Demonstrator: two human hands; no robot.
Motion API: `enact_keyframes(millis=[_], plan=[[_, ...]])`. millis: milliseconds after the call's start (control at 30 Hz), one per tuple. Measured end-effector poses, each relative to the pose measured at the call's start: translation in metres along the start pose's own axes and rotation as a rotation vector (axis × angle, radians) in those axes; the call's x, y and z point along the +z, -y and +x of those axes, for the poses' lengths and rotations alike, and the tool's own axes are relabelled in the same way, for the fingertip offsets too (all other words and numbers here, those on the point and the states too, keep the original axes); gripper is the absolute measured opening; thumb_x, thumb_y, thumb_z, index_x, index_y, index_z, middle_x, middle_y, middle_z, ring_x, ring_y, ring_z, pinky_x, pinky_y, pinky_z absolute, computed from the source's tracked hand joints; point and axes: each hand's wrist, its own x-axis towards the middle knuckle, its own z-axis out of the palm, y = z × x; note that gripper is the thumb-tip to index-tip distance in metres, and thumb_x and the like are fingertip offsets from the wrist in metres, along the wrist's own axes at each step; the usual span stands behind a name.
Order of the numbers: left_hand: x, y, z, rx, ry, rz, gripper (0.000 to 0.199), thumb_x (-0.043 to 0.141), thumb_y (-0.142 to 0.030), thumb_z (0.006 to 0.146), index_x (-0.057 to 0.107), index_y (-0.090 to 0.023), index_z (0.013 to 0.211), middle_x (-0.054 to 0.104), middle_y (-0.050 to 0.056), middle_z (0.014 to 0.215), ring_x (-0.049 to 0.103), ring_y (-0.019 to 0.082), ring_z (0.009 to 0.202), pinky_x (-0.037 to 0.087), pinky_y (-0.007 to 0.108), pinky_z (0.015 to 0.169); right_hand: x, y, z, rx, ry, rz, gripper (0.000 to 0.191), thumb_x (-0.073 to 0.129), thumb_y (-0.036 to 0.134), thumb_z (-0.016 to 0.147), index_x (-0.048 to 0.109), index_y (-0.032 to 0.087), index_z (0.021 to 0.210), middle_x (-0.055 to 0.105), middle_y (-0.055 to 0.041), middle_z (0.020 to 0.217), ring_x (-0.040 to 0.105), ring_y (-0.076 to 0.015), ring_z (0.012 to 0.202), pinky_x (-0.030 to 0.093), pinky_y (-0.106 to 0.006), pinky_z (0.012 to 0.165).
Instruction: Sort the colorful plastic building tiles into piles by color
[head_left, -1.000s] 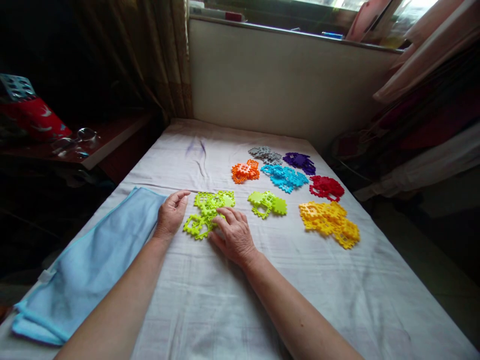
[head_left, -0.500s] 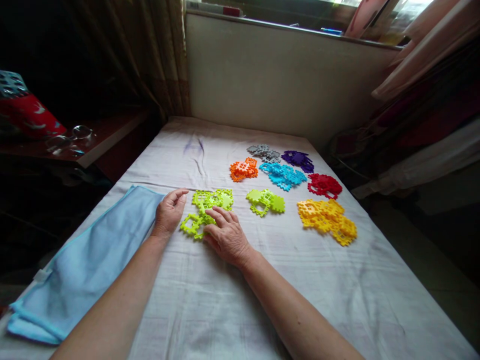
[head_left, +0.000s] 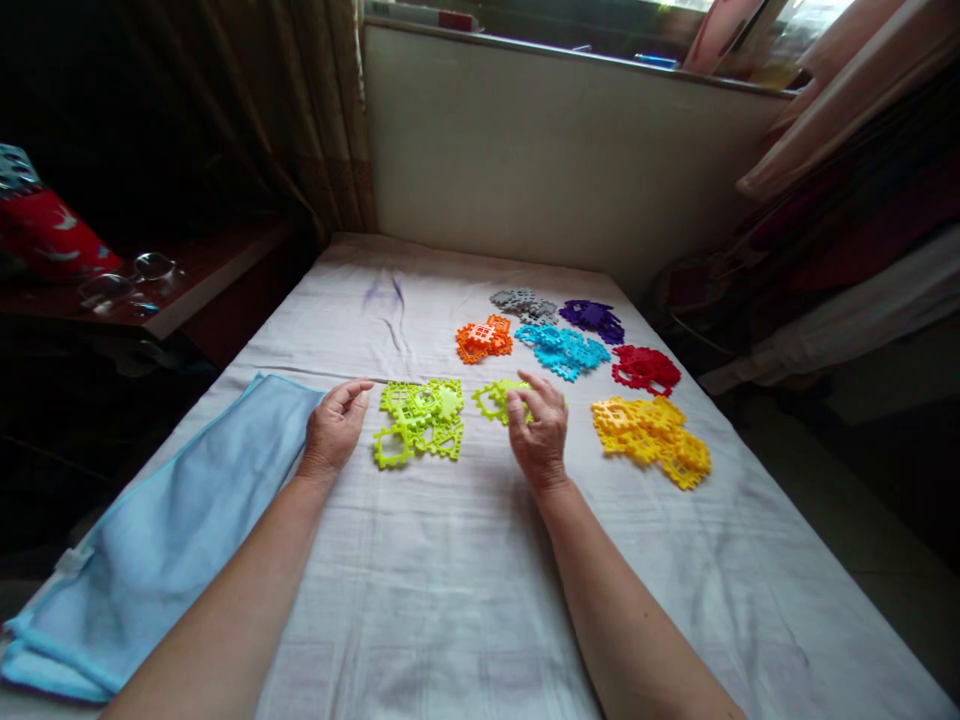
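Observation:
Lime-green toothed plastic pieces lie in a larger cluster (head_left: 424,415) on the white sheet (head_left: 420,580). Just left of that cluster rests my left hand (head_left: 337,428), its fingers curled and closed; whatever may be inside them is hidden. My right hand (head_left: 539,428) is over a smaller lime-green group (head_left: 495,398) and covers part of it; its thumb and fingers are apart, with nothing seen held. Yellow pieces (head_left: 649,435) lie to the right of my right hand.
Orange (head_left: 484,340), grey (head_left: 525,304), light blue (head_left: 562,350), purple (head_left: 592,320) and red (head_left: 646,370) piles lie farther back. A folded blue cloth (head_left: 187,530) is at the left. Glasses (head_left: 154,267) rest on a dark side table (head_left: 202,290).
My right hand has moved right, from the larger green cluster to the smaller one. The larger cluster's lower pieces have shifted right and sit closer together. My left hand has hardly moved.

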Motion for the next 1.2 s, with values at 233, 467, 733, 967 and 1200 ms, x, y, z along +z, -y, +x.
enact_keyframes(millis=[233, 467, 733, 967, 1200], plan=[[0.0, 0.001, 0.0, 0.004, 0.003, 0.015, 0.038, 0.052, -0.047, 0.083, 0.07, -0.019, 0.101, 0.074, 0.007, 0.111, 0.068, 0.022, 0.105, 0.052, 0.038, 0.097, -0.027, -0.059, 0.012, 0.237, -0.057, -0.164, 0.024, 0.05, 0.031, 0.088, 0.063, 0.022, 0.071, 0.069, -0.0153, 0.118, 0.054, -0.0347, 0.12, 0.038, -0.059, 0.102], [0.0, 0.002, 0.0, 0.01, 0.007, 0.012, 0.038, 0.052, -0.047, 0.083, 0.07, -0.019, 0.102, 0.074, 0.008, 0.112, 0.067, 0.023, 0.107, 0.051, 0.039, 0.099, -0.023, -0.058, 0.006, 0.293, 0.015, -0.179, 0.026, 0.05, 0.034, 0.086, 0.068, 0.02, 0.073, 0.067, -0.0184, 0.122, 0.048, -0.0418, 0.124, 0.031, -0.065, 0.102], [0.0, 0.002, 0.0, 0.012, 0.006, 0.015, 0.04, 0.051, -0.048, 0.083, 0.071, -0.018, 0.101, 0.074, 0.009, 0.111, 0.067, 0.023, 0.104, 0.052, 0.038, 0.096, -0.026, -0.045, 0.008, 0.19, 0.004, -0.173, 0.033, 0.046, 0.035, 0.091, 0.074, 0.017, 0.093, 0.064, -0.0185, 0.127, 0.048, -0.0373, 0.127, 0.033, -0.058, 0.106], [0.0, 0.003, 0.0, 0.01, 0.01, 0.012, 0.038, 0.051, -0.047, 0.083, 0.07, -0.019, 0.102, 0.074, 0.008, 0.111, 0.067, 0.023, 0.106, 0.052, 0.038, 0.098, -0.005, 0.018, -0.006, -0.083, 0.261, -0.004, 0.02, 0.054, 0.028, 0.092, 0.073, 0.024, 0.096, 0.071, -0.0072, 0.114, 0.057, -0.0246, 0.112, 0.041, -0.043, 0.103], [0.001, 0.004, 0.0, 0.019, 0.003, 0.006, 0.037, 0.051, -0.047, 0.084, 0.07, -0.02, 0.102, 0.074, 0.008, 0.111, 0.067, 0.023, 0.107, 0.051, 0.039, 0.099, 0.017, 0.068, -0.024, -0.341, 0.65, 0.009, 0.042, 0.065, 0.04, 0.087, 0.064, 0.026, 0.127, 0.058, -0.0095, 0.141, 0.044, -0.028, 0.133, 0.035, -0.044, 0.108]])
